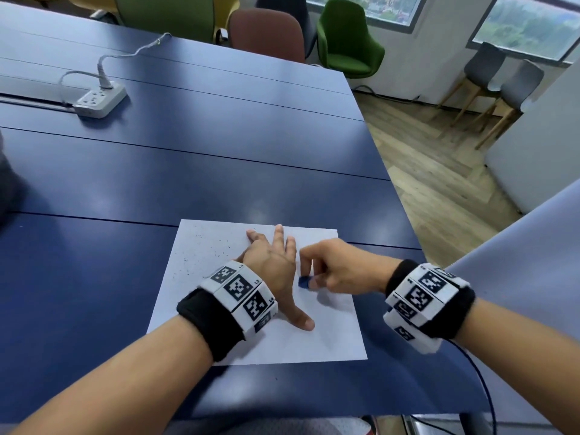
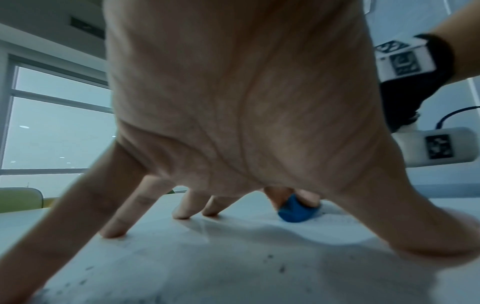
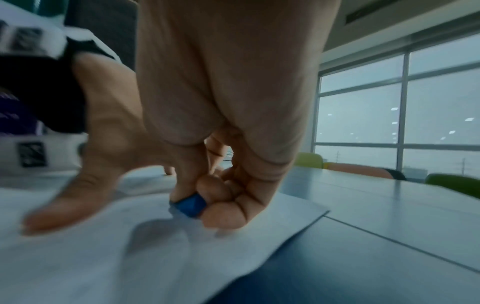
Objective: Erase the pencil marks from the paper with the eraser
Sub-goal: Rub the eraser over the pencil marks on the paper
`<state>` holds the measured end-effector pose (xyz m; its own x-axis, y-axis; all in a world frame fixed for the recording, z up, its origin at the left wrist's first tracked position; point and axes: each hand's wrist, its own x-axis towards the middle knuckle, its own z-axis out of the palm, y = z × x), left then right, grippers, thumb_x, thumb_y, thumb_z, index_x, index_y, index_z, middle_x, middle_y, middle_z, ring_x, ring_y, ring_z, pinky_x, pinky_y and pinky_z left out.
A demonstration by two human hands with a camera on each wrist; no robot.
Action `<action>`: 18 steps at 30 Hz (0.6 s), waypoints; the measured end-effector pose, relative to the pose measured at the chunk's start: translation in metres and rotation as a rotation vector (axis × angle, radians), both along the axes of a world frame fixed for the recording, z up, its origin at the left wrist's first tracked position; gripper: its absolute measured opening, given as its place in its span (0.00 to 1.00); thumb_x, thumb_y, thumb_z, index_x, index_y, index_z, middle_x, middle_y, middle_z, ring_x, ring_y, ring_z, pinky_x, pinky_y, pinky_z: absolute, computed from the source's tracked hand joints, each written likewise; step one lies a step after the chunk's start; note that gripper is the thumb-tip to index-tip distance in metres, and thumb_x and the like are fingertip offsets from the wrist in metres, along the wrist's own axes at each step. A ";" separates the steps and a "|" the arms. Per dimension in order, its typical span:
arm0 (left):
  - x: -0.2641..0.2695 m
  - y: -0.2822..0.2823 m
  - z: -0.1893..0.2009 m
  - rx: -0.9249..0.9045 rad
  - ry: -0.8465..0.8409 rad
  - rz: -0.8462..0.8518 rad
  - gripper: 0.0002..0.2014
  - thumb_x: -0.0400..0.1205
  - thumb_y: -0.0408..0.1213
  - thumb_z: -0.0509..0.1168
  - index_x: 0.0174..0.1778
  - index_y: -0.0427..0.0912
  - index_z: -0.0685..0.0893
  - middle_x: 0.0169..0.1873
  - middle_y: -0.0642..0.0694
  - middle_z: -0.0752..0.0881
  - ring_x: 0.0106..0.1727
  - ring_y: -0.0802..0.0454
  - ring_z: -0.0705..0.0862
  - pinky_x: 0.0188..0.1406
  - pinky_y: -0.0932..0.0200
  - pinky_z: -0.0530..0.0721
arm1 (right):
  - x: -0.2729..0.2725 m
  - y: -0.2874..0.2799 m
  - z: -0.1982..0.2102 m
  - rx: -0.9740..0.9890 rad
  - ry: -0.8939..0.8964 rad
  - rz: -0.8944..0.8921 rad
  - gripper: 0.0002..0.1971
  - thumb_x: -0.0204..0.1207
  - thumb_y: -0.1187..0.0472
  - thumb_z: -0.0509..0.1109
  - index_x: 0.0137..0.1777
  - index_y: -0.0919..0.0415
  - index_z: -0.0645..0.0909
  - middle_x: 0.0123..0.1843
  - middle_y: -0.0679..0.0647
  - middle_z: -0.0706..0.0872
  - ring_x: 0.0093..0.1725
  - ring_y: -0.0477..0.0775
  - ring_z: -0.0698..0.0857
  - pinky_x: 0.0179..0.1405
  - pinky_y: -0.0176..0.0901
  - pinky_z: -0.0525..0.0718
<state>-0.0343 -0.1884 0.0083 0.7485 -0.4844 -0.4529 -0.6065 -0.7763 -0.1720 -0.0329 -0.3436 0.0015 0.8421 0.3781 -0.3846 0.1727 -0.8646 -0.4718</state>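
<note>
A white sheet of paper lies on the blue table near its front edge. My left hand presses flat on the sheet with fingers spread, thumb pointing toward me. My right hand pinches a small blue eraser against the paper just right of the left hand. In the left wrist view the eraser touches the sheet beyond my spread fingers. The right wrist view shows the eraser gripped between thumb and curled fingers. Dark eraser crumbs speckle the sheet's left part. No pencil marks are plain to see.
A white power strip with its cable sits far back left on the table. The table's right edge runs close beside the paper. Chairs stand beyond the far edge. A dark cable hangs from my right wrist.
</note>
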 end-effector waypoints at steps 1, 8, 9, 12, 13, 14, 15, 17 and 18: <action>0.000 0.000 0.001 0.009 0.003 -0.008 0.67 0.66 0.79 0.60 0.84 0.31 0.41 0.84 0.32 0.44 0.82 0.27 0.51 0.79 0.36 0.60 | -0.001 0.002 0.000 -0.005 0.011 0.025 0.06 0.72 0.65 0.75 0.41 0.56 0.80 0.29 0.45 0.80 0.26 0.41 0.76 0.27 0.29 0.73; 0.000 0.001 -0.003 0.008 -0.001 0.001 0.69 0.65 0.81 0.60 0.84 0.32 0.38 0.85 0.34 0.43 0.83 0.30 0.51 0.80 0.36 0.57 | 0.039 -0.002 0.004 -0.059 -0.182 -0.147 0.07 0.76 0.57 0.74 0.45 0.59 0.82 0.33 0.43 0.78 0.35 0.50 0.80 0.38 0.41 0.78; 0.000 0.001 -0.002 0.007 -0.003 -0.002 0.69 0.65 0.81 0.60 0.84 0.32 0.38 0.85 0.34 0.43 0.83 0.29 0.51 0.80 0.36 0.57 | 0.036 -0.001 0.001 -0.043 -0.193 -0.163 0.06 0.76 0.58 0.74 0.45 0.60 0.81 0.33 0.44 0.78 0.33 0.48 0.79 0.37 0.41 0.78; 0.002 0.000 -0.004 0.010 0.002 -0.021 0.67 0.65 0.80 0.59 0.84 0.32 0.42 0.85 0.33 0.44 0.83 0.29 0.50 0.79 0.35 0.58 | 0.013 0.003 -0.005 0.070 -0.147 -0.151 0.05 0.74 0.63 0.75 0.41 0.59 0.81 0.29 0.44 0.78 0.26 0.43 0.76 0.30 0.34 0.74; 0.004 -0.001 -0.007 0.013 0.008 -0.035 0.66 0.65 0.81 0.59 0.85 0.33 0.46 0.85 0.33 0.44 0.84 0.30 0.48 0.78 0.33 0.58 | 0.004 0.005 -0.005 0.096 -0.102 -0.118 0.05 0.73 0.65 0.74 0.40 0.58 0.80 0.28 0.45 0.77 0.24 0.42 0.74 0.28 0.31 0.73; 0.006 0.000 -0.011 0.020 0.017 -0.056 0.64 0.64 0.82 0.57 0.85 0.36 0.53 0.85 0.34 0.45 0.84 0.32 0.45 0.77 0.30 0.58 | -0.005 0.007 -0.005 0.102 -0.054 -0.079 0.05 0.73 0.66 0.74 0.40 0.58 0.80 0.27 0.45 0.77 0.23 0.42 0.74 0.26 0.30 0.72; 0.008 0.000 -0.014 0.030 0.022 -0.080 0.61 0.64 0.83 0.56 0.83 0.40 0.60 0.85 0.34 0.46 0.85 0.33 0.43 0.76 0.28 0.58 | -0.011 0.009 -0.005 0.087 -0.020 -0.040 0.06 0.73 0.66 0.74 0.40 0.57 0.80 0.28 0.46 0.77 0.24 0.43 0.73 0.26 0.29 0.72; 0.008 0.000 -0.014 0.035 0.023 -0.087 0.58 0.64 0.84 0.55 0.82 0.44 0.65 0.85 0.35 0.46 0.85 0.34 0.41 0.76 0.28 0.58 | -0.013 0.012 -0.003 0.049 -0.004 0.004 0.04 0.74 0.65 0.74 0.42 0.58 0.81 0.28 0.46 0.78 0.25 0.42 0.74 0.26 0.29 0.72; 0.007 0.000 -0.013 0.033 0.022 -0.065 0.60 0.64 0.83 0.56 0.83 0.41 0.61 0.85 0.35 0.45 0.84 0.32 0.43 0.77 0.30 0.58 | -0.009 0.013 -0.001 0.035 -0.020 0.006 0.04 0.74 0.63 0.75 0.42 0.58 0.82 0.28 0.45 0.78 0.25 0.42 0.75 0.26 0.28 0.73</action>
